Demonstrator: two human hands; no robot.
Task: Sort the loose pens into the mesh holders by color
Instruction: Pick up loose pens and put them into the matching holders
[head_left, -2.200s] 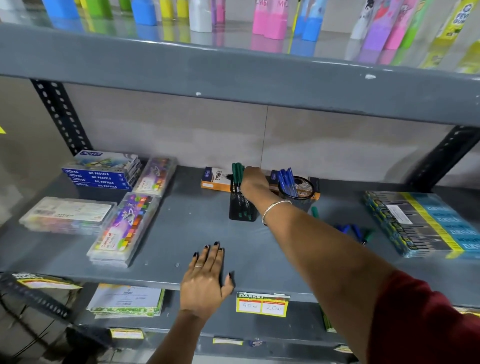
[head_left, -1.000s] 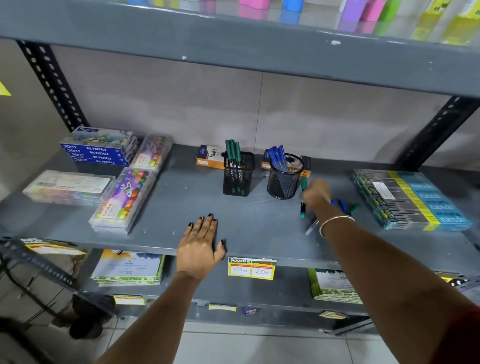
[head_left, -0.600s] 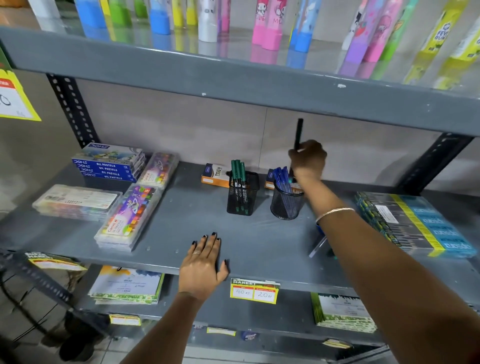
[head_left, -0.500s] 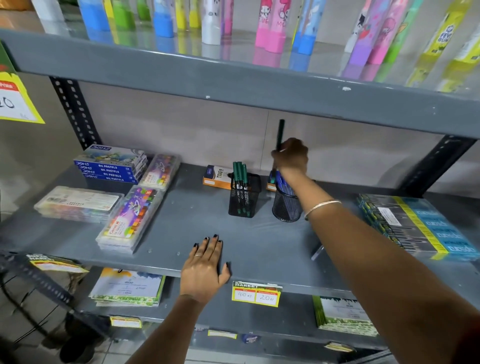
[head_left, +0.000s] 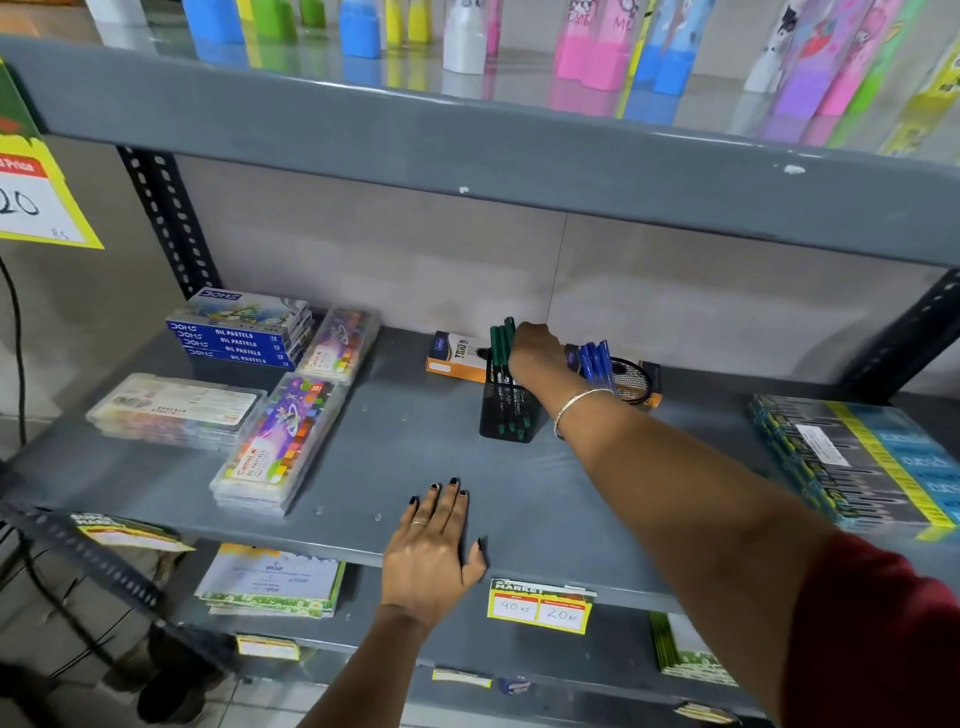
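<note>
Green pens (head_left: 501, 345) in square mesh holder (head_left: 506, 415), R hand (head_left: 535, 353) atop.

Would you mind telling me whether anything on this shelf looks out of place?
Nothing stands out: green pens stand in the square holder, blue pens in the round holder, and the boxes lie flat.

Green pens (head_left: 500, 347) stand upright in a square black mesh holder (head_left: 506, 415); just right, blue pens (head_left: 594, 359) lean in a round mesh holder (head_left: 631, 382).
</note>
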